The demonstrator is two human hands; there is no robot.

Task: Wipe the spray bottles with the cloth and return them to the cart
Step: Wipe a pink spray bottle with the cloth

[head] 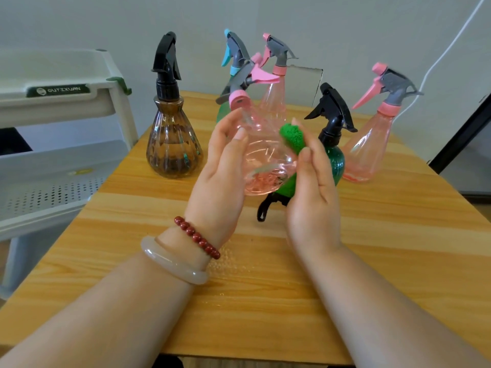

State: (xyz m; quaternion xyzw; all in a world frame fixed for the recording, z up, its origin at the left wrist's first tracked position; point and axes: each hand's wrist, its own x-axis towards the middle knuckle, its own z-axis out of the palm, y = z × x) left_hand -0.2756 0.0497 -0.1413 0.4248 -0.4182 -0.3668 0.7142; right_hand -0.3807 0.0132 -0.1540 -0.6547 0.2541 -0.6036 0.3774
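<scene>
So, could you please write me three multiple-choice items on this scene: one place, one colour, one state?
1. Where does the brown bottle stand?
A. on the floor
B. on the table, beyond and left of the left hand
C. in a drawer

2. What colour is the cloth?
A. green
B. white
C. blue

3. How is the held pink bottle placed?
A. upright on the table
B. lying flat, untouched
C. tilted, gripped by the left hand

Key: 1 B, it stands on the wood; 2 A, the wad in the right hand is green; 3 C, its sprayer leans while the left hand curls round it.
</scene>
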